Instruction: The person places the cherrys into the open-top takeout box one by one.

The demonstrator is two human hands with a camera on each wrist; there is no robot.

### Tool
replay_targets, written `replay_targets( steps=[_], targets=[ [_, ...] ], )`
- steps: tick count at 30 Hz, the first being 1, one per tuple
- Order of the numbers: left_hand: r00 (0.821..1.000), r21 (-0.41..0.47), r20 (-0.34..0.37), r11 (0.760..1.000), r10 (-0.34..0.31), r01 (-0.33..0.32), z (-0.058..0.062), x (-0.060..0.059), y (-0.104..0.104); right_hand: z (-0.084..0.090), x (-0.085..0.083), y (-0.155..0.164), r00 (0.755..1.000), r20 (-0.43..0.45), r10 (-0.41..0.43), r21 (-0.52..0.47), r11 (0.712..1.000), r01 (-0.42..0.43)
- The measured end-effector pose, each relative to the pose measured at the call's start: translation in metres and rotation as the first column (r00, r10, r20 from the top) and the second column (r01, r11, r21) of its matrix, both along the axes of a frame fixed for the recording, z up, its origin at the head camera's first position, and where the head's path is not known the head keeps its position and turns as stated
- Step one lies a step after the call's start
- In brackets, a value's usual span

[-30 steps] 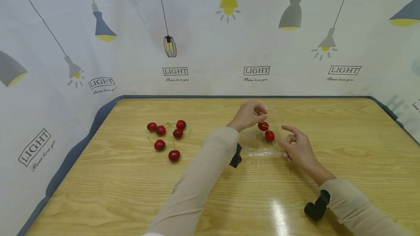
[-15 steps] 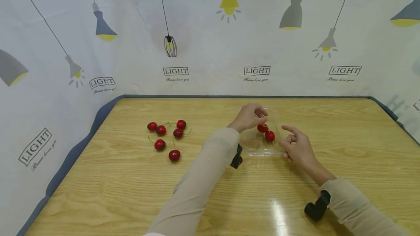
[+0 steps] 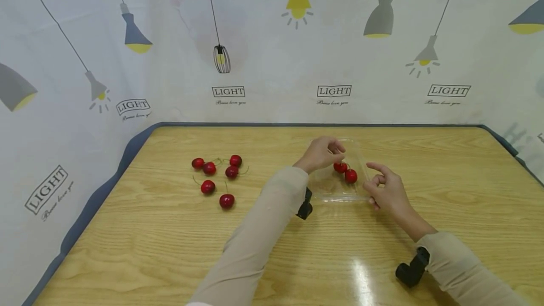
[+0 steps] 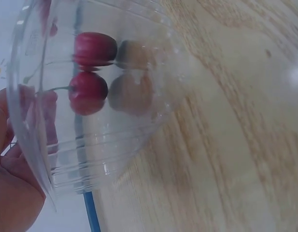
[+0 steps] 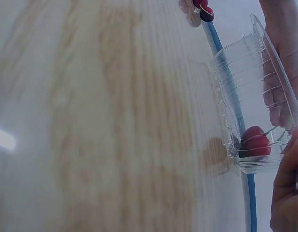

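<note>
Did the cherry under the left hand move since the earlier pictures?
Yes. The cherry moved down into the clear box, ending beside the second cherry.

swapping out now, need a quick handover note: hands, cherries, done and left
Left hand: over the clear tray, fingertips at a cherry stem; whether it pinches is unclear.
Right hand: at the tray's right edge, fingers loosely curled.
Done: two cherries lie in the tray.
Left: six loose cherries on the table, left of the tray.
</note>
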State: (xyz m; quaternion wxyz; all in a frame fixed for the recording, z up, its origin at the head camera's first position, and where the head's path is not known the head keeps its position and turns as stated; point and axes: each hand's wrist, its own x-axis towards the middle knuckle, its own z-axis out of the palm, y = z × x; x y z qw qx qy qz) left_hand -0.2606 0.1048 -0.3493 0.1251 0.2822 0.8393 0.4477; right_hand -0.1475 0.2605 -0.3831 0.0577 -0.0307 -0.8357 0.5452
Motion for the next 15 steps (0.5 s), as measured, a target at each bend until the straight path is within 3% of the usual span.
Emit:
replay_targets(
  steps=[15],
  targets=[
    [0.998, -0.022, -0.058, 1.0, -0.008, 0.007, 0.0013, -0.0001, -0.001, 0.0015, 0.0011, -0.0007, 1.0, 0.005, 0.002, -0.005, 1.0, -0.002]
  ],
)
